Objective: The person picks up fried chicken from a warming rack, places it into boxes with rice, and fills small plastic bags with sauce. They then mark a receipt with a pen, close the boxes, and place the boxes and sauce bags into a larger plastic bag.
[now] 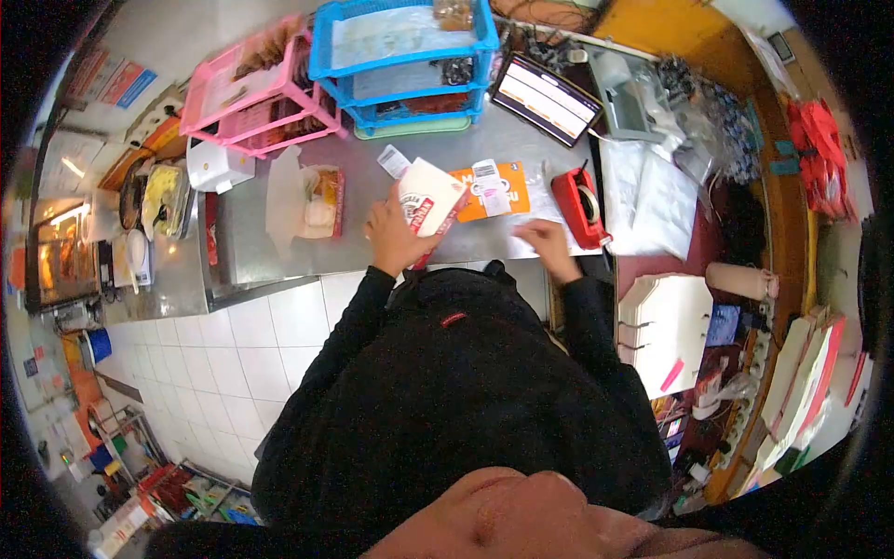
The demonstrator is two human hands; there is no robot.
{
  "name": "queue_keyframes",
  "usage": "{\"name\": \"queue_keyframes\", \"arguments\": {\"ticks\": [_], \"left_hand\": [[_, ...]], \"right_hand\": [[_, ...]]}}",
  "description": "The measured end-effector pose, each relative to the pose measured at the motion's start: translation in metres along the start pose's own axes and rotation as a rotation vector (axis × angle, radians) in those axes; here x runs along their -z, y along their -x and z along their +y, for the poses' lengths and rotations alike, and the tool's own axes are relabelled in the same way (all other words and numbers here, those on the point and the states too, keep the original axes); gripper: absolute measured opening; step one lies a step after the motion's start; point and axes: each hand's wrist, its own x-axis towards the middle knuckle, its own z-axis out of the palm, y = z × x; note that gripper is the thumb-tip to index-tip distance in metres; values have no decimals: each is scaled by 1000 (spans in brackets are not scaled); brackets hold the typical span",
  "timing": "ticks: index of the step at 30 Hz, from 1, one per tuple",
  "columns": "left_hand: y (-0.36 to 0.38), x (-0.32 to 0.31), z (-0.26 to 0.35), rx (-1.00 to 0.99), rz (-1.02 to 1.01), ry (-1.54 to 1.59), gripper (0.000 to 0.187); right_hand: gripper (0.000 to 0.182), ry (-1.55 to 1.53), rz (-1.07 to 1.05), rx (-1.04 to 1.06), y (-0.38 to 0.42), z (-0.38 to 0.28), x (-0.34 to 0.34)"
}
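The left hand is gripping the white and red box from its left and near sides, probably to steady it over the near edge of the steel counter; whether the box is resting there, one cannot tell. The right hand is hovering just to the right with fingers curling; whether it is pinching anything is too small to tell. The red tape dispenser is standing beside it, seemingly placed within easy reach. The orange card is lying just beyond, bearing a printed slip. An open food box is sitting to the left, apparently leaving the middle for working, while the tablet is facing nearward, presumably for reading
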Motion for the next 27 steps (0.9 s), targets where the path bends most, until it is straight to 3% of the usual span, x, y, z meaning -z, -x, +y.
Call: {"name": "queue_keyframes", "arguments": {"ticks": [1,3,7,10,12,14,15,17,19,21,23,25,27], "left_hand": [[1,5,12,12,41,-54,113],[3,14,27,24,90,-91,110],[4,30,26,34,168,-81,108],[5,31,9,90,98,11,107],[6,23,-11,122,55,79,105],[3,19,-30,132,-157,908,96],[4,23,-32,138,-151,910,96],[7,30,-34,311,-329,1299,86],[9,31,-41,312,-373,1329,75],[11,37,-51,479,-644,1613,65],[16,44,-60,442,-666,1621,56],[21,55,-65,534,-633,1839,52],[20,57,-79,500,-626,1861,51]], "right_hand": [[19,-89,11,142,-7,-35,-39],[28,97,53,246,-18,-79,-85],[42,359,191,247,-28,-93,-108],[52,424,24,77,-28,-98,-101],[51,401,-9,106,-31,-97,-102],[49,369,-37,130,-33,-95,-108],[46,288,-65,141,-33,-94,-111],[43,215,-105,153,-36,-91,-115],[37,129,-218,169,-42,-89,-117],[34,68,-284,146,-44,-90,-116],[31,7,-348,113,-43,-91,-121],[24,-88,-353,-44,-42,-93,-129],[21,-49,-349,-23,-52,-79,-134]]}}
